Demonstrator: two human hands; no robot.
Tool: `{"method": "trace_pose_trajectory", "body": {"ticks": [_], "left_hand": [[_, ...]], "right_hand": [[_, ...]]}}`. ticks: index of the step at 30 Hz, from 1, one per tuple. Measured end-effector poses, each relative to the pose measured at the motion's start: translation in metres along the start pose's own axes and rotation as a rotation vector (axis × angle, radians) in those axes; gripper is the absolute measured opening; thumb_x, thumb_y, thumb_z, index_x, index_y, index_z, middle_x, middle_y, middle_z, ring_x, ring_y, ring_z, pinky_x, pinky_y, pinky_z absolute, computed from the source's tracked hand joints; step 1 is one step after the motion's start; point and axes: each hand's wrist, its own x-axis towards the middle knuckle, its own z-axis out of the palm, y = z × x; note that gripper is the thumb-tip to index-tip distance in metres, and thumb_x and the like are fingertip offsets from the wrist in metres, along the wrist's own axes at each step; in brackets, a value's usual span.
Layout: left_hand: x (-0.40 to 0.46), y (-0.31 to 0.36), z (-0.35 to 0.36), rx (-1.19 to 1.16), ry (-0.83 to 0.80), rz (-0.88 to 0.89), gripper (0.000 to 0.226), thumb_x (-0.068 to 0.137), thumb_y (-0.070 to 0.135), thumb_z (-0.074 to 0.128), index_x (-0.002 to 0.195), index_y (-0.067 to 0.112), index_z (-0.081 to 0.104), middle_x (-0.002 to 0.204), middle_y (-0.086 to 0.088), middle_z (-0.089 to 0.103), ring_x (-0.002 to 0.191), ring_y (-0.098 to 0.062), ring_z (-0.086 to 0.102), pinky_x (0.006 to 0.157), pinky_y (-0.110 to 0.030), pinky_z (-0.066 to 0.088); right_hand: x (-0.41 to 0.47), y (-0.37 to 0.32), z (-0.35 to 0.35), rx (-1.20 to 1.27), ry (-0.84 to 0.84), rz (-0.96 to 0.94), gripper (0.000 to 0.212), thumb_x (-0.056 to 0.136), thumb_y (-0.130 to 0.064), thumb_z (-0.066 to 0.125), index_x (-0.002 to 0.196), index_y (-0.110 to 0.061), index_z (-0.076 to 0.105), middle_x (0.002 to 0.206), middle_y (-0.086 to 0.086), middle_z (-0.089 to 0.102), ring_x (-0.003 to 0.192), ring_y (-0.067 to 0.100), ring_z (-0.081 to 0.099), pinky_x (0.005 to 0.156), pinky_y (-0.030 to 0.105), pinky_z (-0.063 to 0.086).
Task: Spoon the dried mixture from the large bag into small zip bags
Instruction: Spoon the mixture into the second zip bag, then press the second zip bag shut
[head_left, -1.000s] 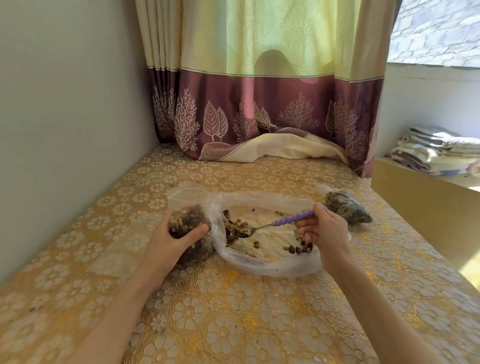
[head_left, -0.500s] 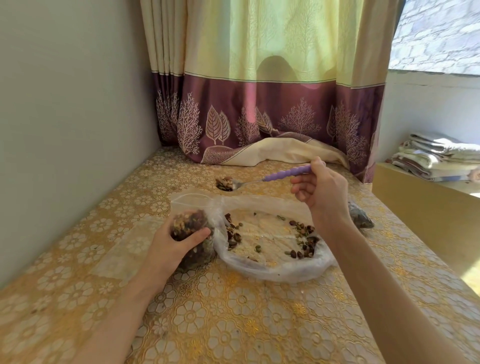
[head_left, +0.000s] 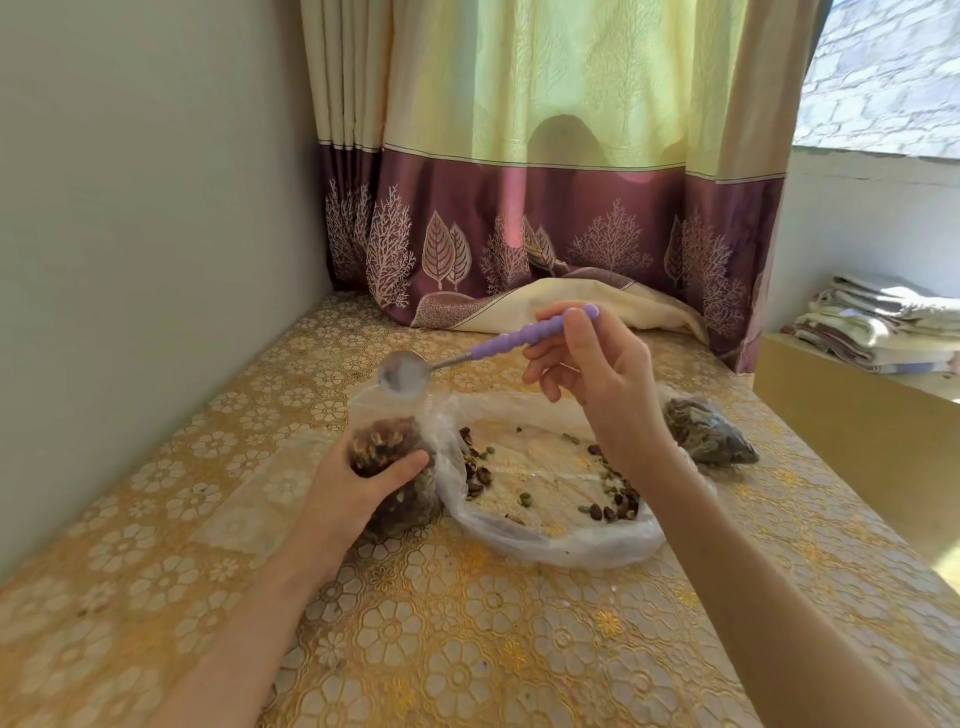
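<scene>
1. Gold floral tablecloth (head_left: 467, 649) covers the work surface, with a wall on the left and a curtain (head_left: 545, 208) behind.
2. Left hand (head_left: 358, 493) wraps around the small zip bag (head_left: 395, 467), holding it upright; it looks mostly full.
3. Right hand (head_left: 597, 379) pinches the purple handle of the spoon (head_left: 467, 358). The bowl is tipped at the zip bag's open mouth and looks empty.
4. Large bag (head_left: 550, 493) lies flat just right of the zip bag and below the right hand, nearly empty.
5. Key relation: the spoon's long axis runs left-right with the bowl to the left. The next scoop is probably down and to the right, into the remaining mixture (head_left: 613, 499) at the bag's near-right.
6. Filled bag (head_left: 706, 431) sits far right.
</scene>
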Motion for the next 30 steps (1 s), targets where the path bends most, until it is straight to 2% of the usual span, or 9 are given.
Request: {"method": "trace_pose_trajectory", "body": {"ticks": [3,6,11,13,17,21,25,28,30], "left_hand": [[0.000,0.000,-0.001,-0.017,0.005,0.016,0.060,0.044,0.050,0.079,0.101,0.035,0.064,0.093,0.014,0.070,0.089,-0.004,0.064,0.074,-0.025,0.050],[0.000,0.000,-0.002,-0.025,0.009,0.026,0.057,0.048,0.048,0.079,0.101,0.035,0.064,0.093,0.016,0.069,0.088,-0.002,0.064,0.074,-0.025,0.049],[-0.001,0.004,-0.005,-0.050,-0.020,0.063,0.039,0.052,0.049,0.082,0.087,0.045,0.065,0.091,0.016,0.069,0.084,-0.002,0.065,0.070,-0.026,0.051],[-0.003,0.006,-0.005,-0.089,-0.028,0.058,0.034,0.051,0.052,0.076,0.082,0.043,0.066,0.086,0.011,0.070,0.081,-0.009,0.068,0.065,-0.029,0.055],[-0.006,0.009,-0.002,-0.122,-0.041,0.062,0.028,0.052,0.052,0.074,0.076,0.039,0.067,0.078,0.007,0.071,0.073,-0.013,0.070,0.056,-0.023,0.054],[-0.006,0.008,-0.001,-0.128,-0.080,0.033,0.033,0.050,0.043,0.079,0.077,0.029,0.068,0.079,-0.001,0.071,0.081,-0.025,0.070,0.067,-0.042,0.056],[-0.007,0.007,0.003,-0.096,-0.123,0.028,0.041,0.049,0.045,0.079,0.082,0.022,0.068,0.083,-0.007,0.071,0.082,-0.027,0.070,0.064,-0.037,0.055],[-0.010,0.011,0.005,-0.090,-0.186,0.007,0.048,0.049,0.044,0.082,0.088,0.018,0.070,0.090,-0.013,0.071,0.087,-0.030,0.069,0.071,-0.043,0.055],[-0.012,0.012,0.007,-0.082,-0.220,-0.018,0.054,0.048,0.045,0.084,0.092,0.017,0.071,0.094,-0.015,0.071,0.091,-0.031,0.068,0.076,-0.046,0.055]], "right_hand": [[-0.001,0.001,-0.005,0.040,0.087,0.039,0.028,0.101,-0.020,0.036,0.090,-0.008,0.059,0.075,0.001,0.072,0.058,0.015,0.060,0.050,0.021,0.044],[-0.003,0.005,-0.014,0.082,0.271,0.129,0.031,0.103,-0.020,0.039,0.087,-0.003,0.060,0.073,0.009,0.067,0.055,0.016,0.059,0.047,0.022,0.043],[-0.022,0.017,-0.038,0.046,0.459,0.329,0.036,0.101,-0.023,0.044,0.082,0.001,0.062,0.064,0.008,0.067,0.052,0.015,0.060,0.045,0.020,0.046],[-0.034,0.023,-0.048,0.002,0.477,0.416,0.036,0.101,-0.024,0.044,0.082,0.000,0.064,0.063,0.007,0.068,0.051,0.014,0.062,0.045,0.018,0.047],[-0.057,0.032,-0.062,-0.119,0.459,0.543,0.032,0.100,-0.020,0.045,0.086,0.000,0.065,0.062,0.007,0.070,0.050,0.013,0.064,0.043,0.017,0.047],[-0.073,0.034,-0.068,-0.219,0.404,0.600,0.030,0.100,-0.011,0.044,0.080,-0.001,0.065,0.060,0.004,0.071,0.048,0.011,0.063,0.040,0.017,0.045],[-0.085,0.038,-0.075,-0.452,0.410,0.556,0.032,0.096,-0.018,0.051,0.070,-0.006,0.066,0.052,0.000,0.063,0.043,0.007,0.052,0.042,0.017,0.038],[-0.092,0.042,-0.081,-0.635,0.382,0.534,0.033,0.093,-0.023,0.057,0.067,-0.004,0.065,0.052,0.000,0.053,0.047,0.011,0.041,0.049,0.026,0.030],[-0.097,0.043,-0.084,-0.719,0.346,0.532,0.027,0.092,-0.022,0.059,0.069,-0.009,0.067,0.052,-0.005,0.051,0.047,0.009,0.040,0.050,0.025,0.028]]}}
